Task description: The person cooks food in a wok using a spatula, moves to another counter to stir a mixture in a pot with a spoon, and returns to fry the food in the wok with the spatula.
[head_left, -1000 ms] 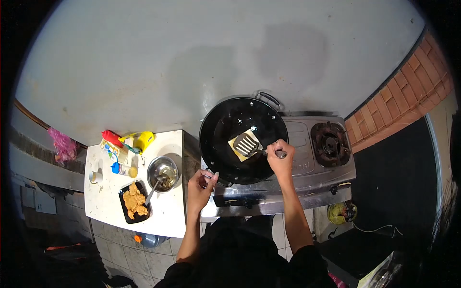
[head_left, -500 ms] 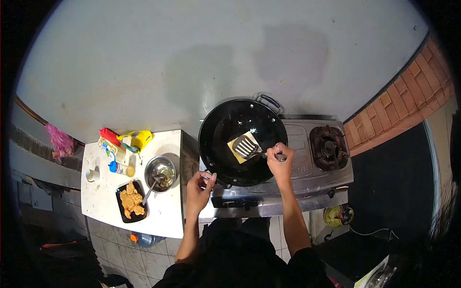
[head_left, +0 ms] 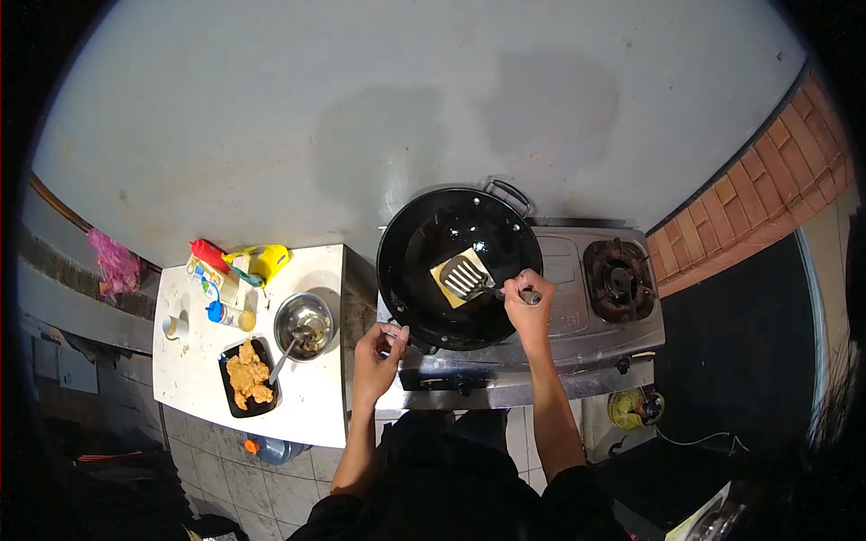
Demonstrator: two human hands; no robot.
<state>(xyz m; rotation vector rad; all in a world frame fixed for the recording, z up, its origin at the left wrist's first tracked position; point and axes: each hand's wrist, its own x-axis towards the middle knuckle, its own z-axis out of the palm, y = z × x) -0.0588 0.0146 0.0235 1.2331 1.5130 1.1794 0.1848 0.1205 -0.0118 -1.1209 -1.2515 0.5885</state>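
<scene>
A large black wok (head_left: pixel 417 239) sits on the left side of the gas stove. In it lies a square, pale yellow slice of food (head_left: pixel 450 298), whose kind I cannot tell. The head of a slotted spatula (head_left: pixel 465 276) rests on top of that slice, covering much of it. My right hand (head_left: pixel 528 305) is wrapped round the spatula's handle at the wok's right rim. My left hand (head_left: pixel 381 353) is closed at the wok's lower left, fingers around the near wok handle (head_left: pixel 419 343), which they partly hide.
The stove (head_left: pixel 559 257) has a bare burner (head_left: pixel 620 279) at right. On the white table (head_left: pixel 316 406) at left stand a metal bowl (head_left: pixel 287 316) with a spoon, a black tray (head_left: pixel 236 408) of fried food, a red-capped bottle (head_left: pixel 208 255) and a blue-capped bottle (head_left: pixel 233 316).
The whole view has shifted slightly. Both hands, the spatula and the yellow slice keep the same places relative to the wok.
</scene>
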